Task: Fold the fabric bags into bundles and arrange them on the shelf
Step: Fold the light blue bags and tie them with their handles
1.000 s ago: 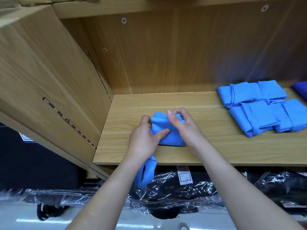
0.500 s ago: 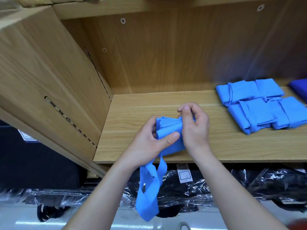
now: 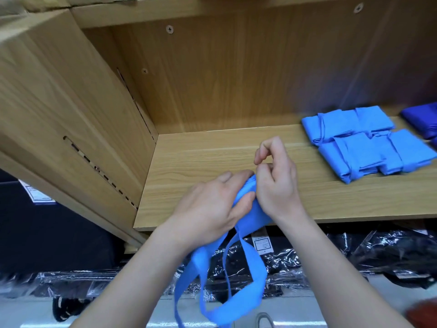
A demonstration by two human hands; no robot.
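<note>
A folded light-blue fabric bag (image 3: pixel 251 217) is lifted just above the front edge of the wooden shelf (image 3: pixel 189 162). My left hand (image 3: pixel 212 207) grips the bundle from the left, thumb across its front. My right hand (image 3: pixel 275 181) holds the bundle's right side, its fingers curled above it. The bag's long handles (image 3: pixel 236 290) hang down in loops below the shelf edge. Several finished light-blue bundles (image 3: pixel 364 143) lie in two rows at the right of the shelf.
A darker blue fabric piece (image 3: pixel 423 119) lies at the far right of the shelf. The wooden side panel (image 3: pixel 71 114) closes the shelf on the left. Black items in clear plastic wrap (image 3: pixel 354 249) fill the level below.
The bundle has been raised off the shelf and drawn toward the front edge. Its handles have dropped out and now hang in long loops. My right hand's fingers have lifted above the bundle.
</note>
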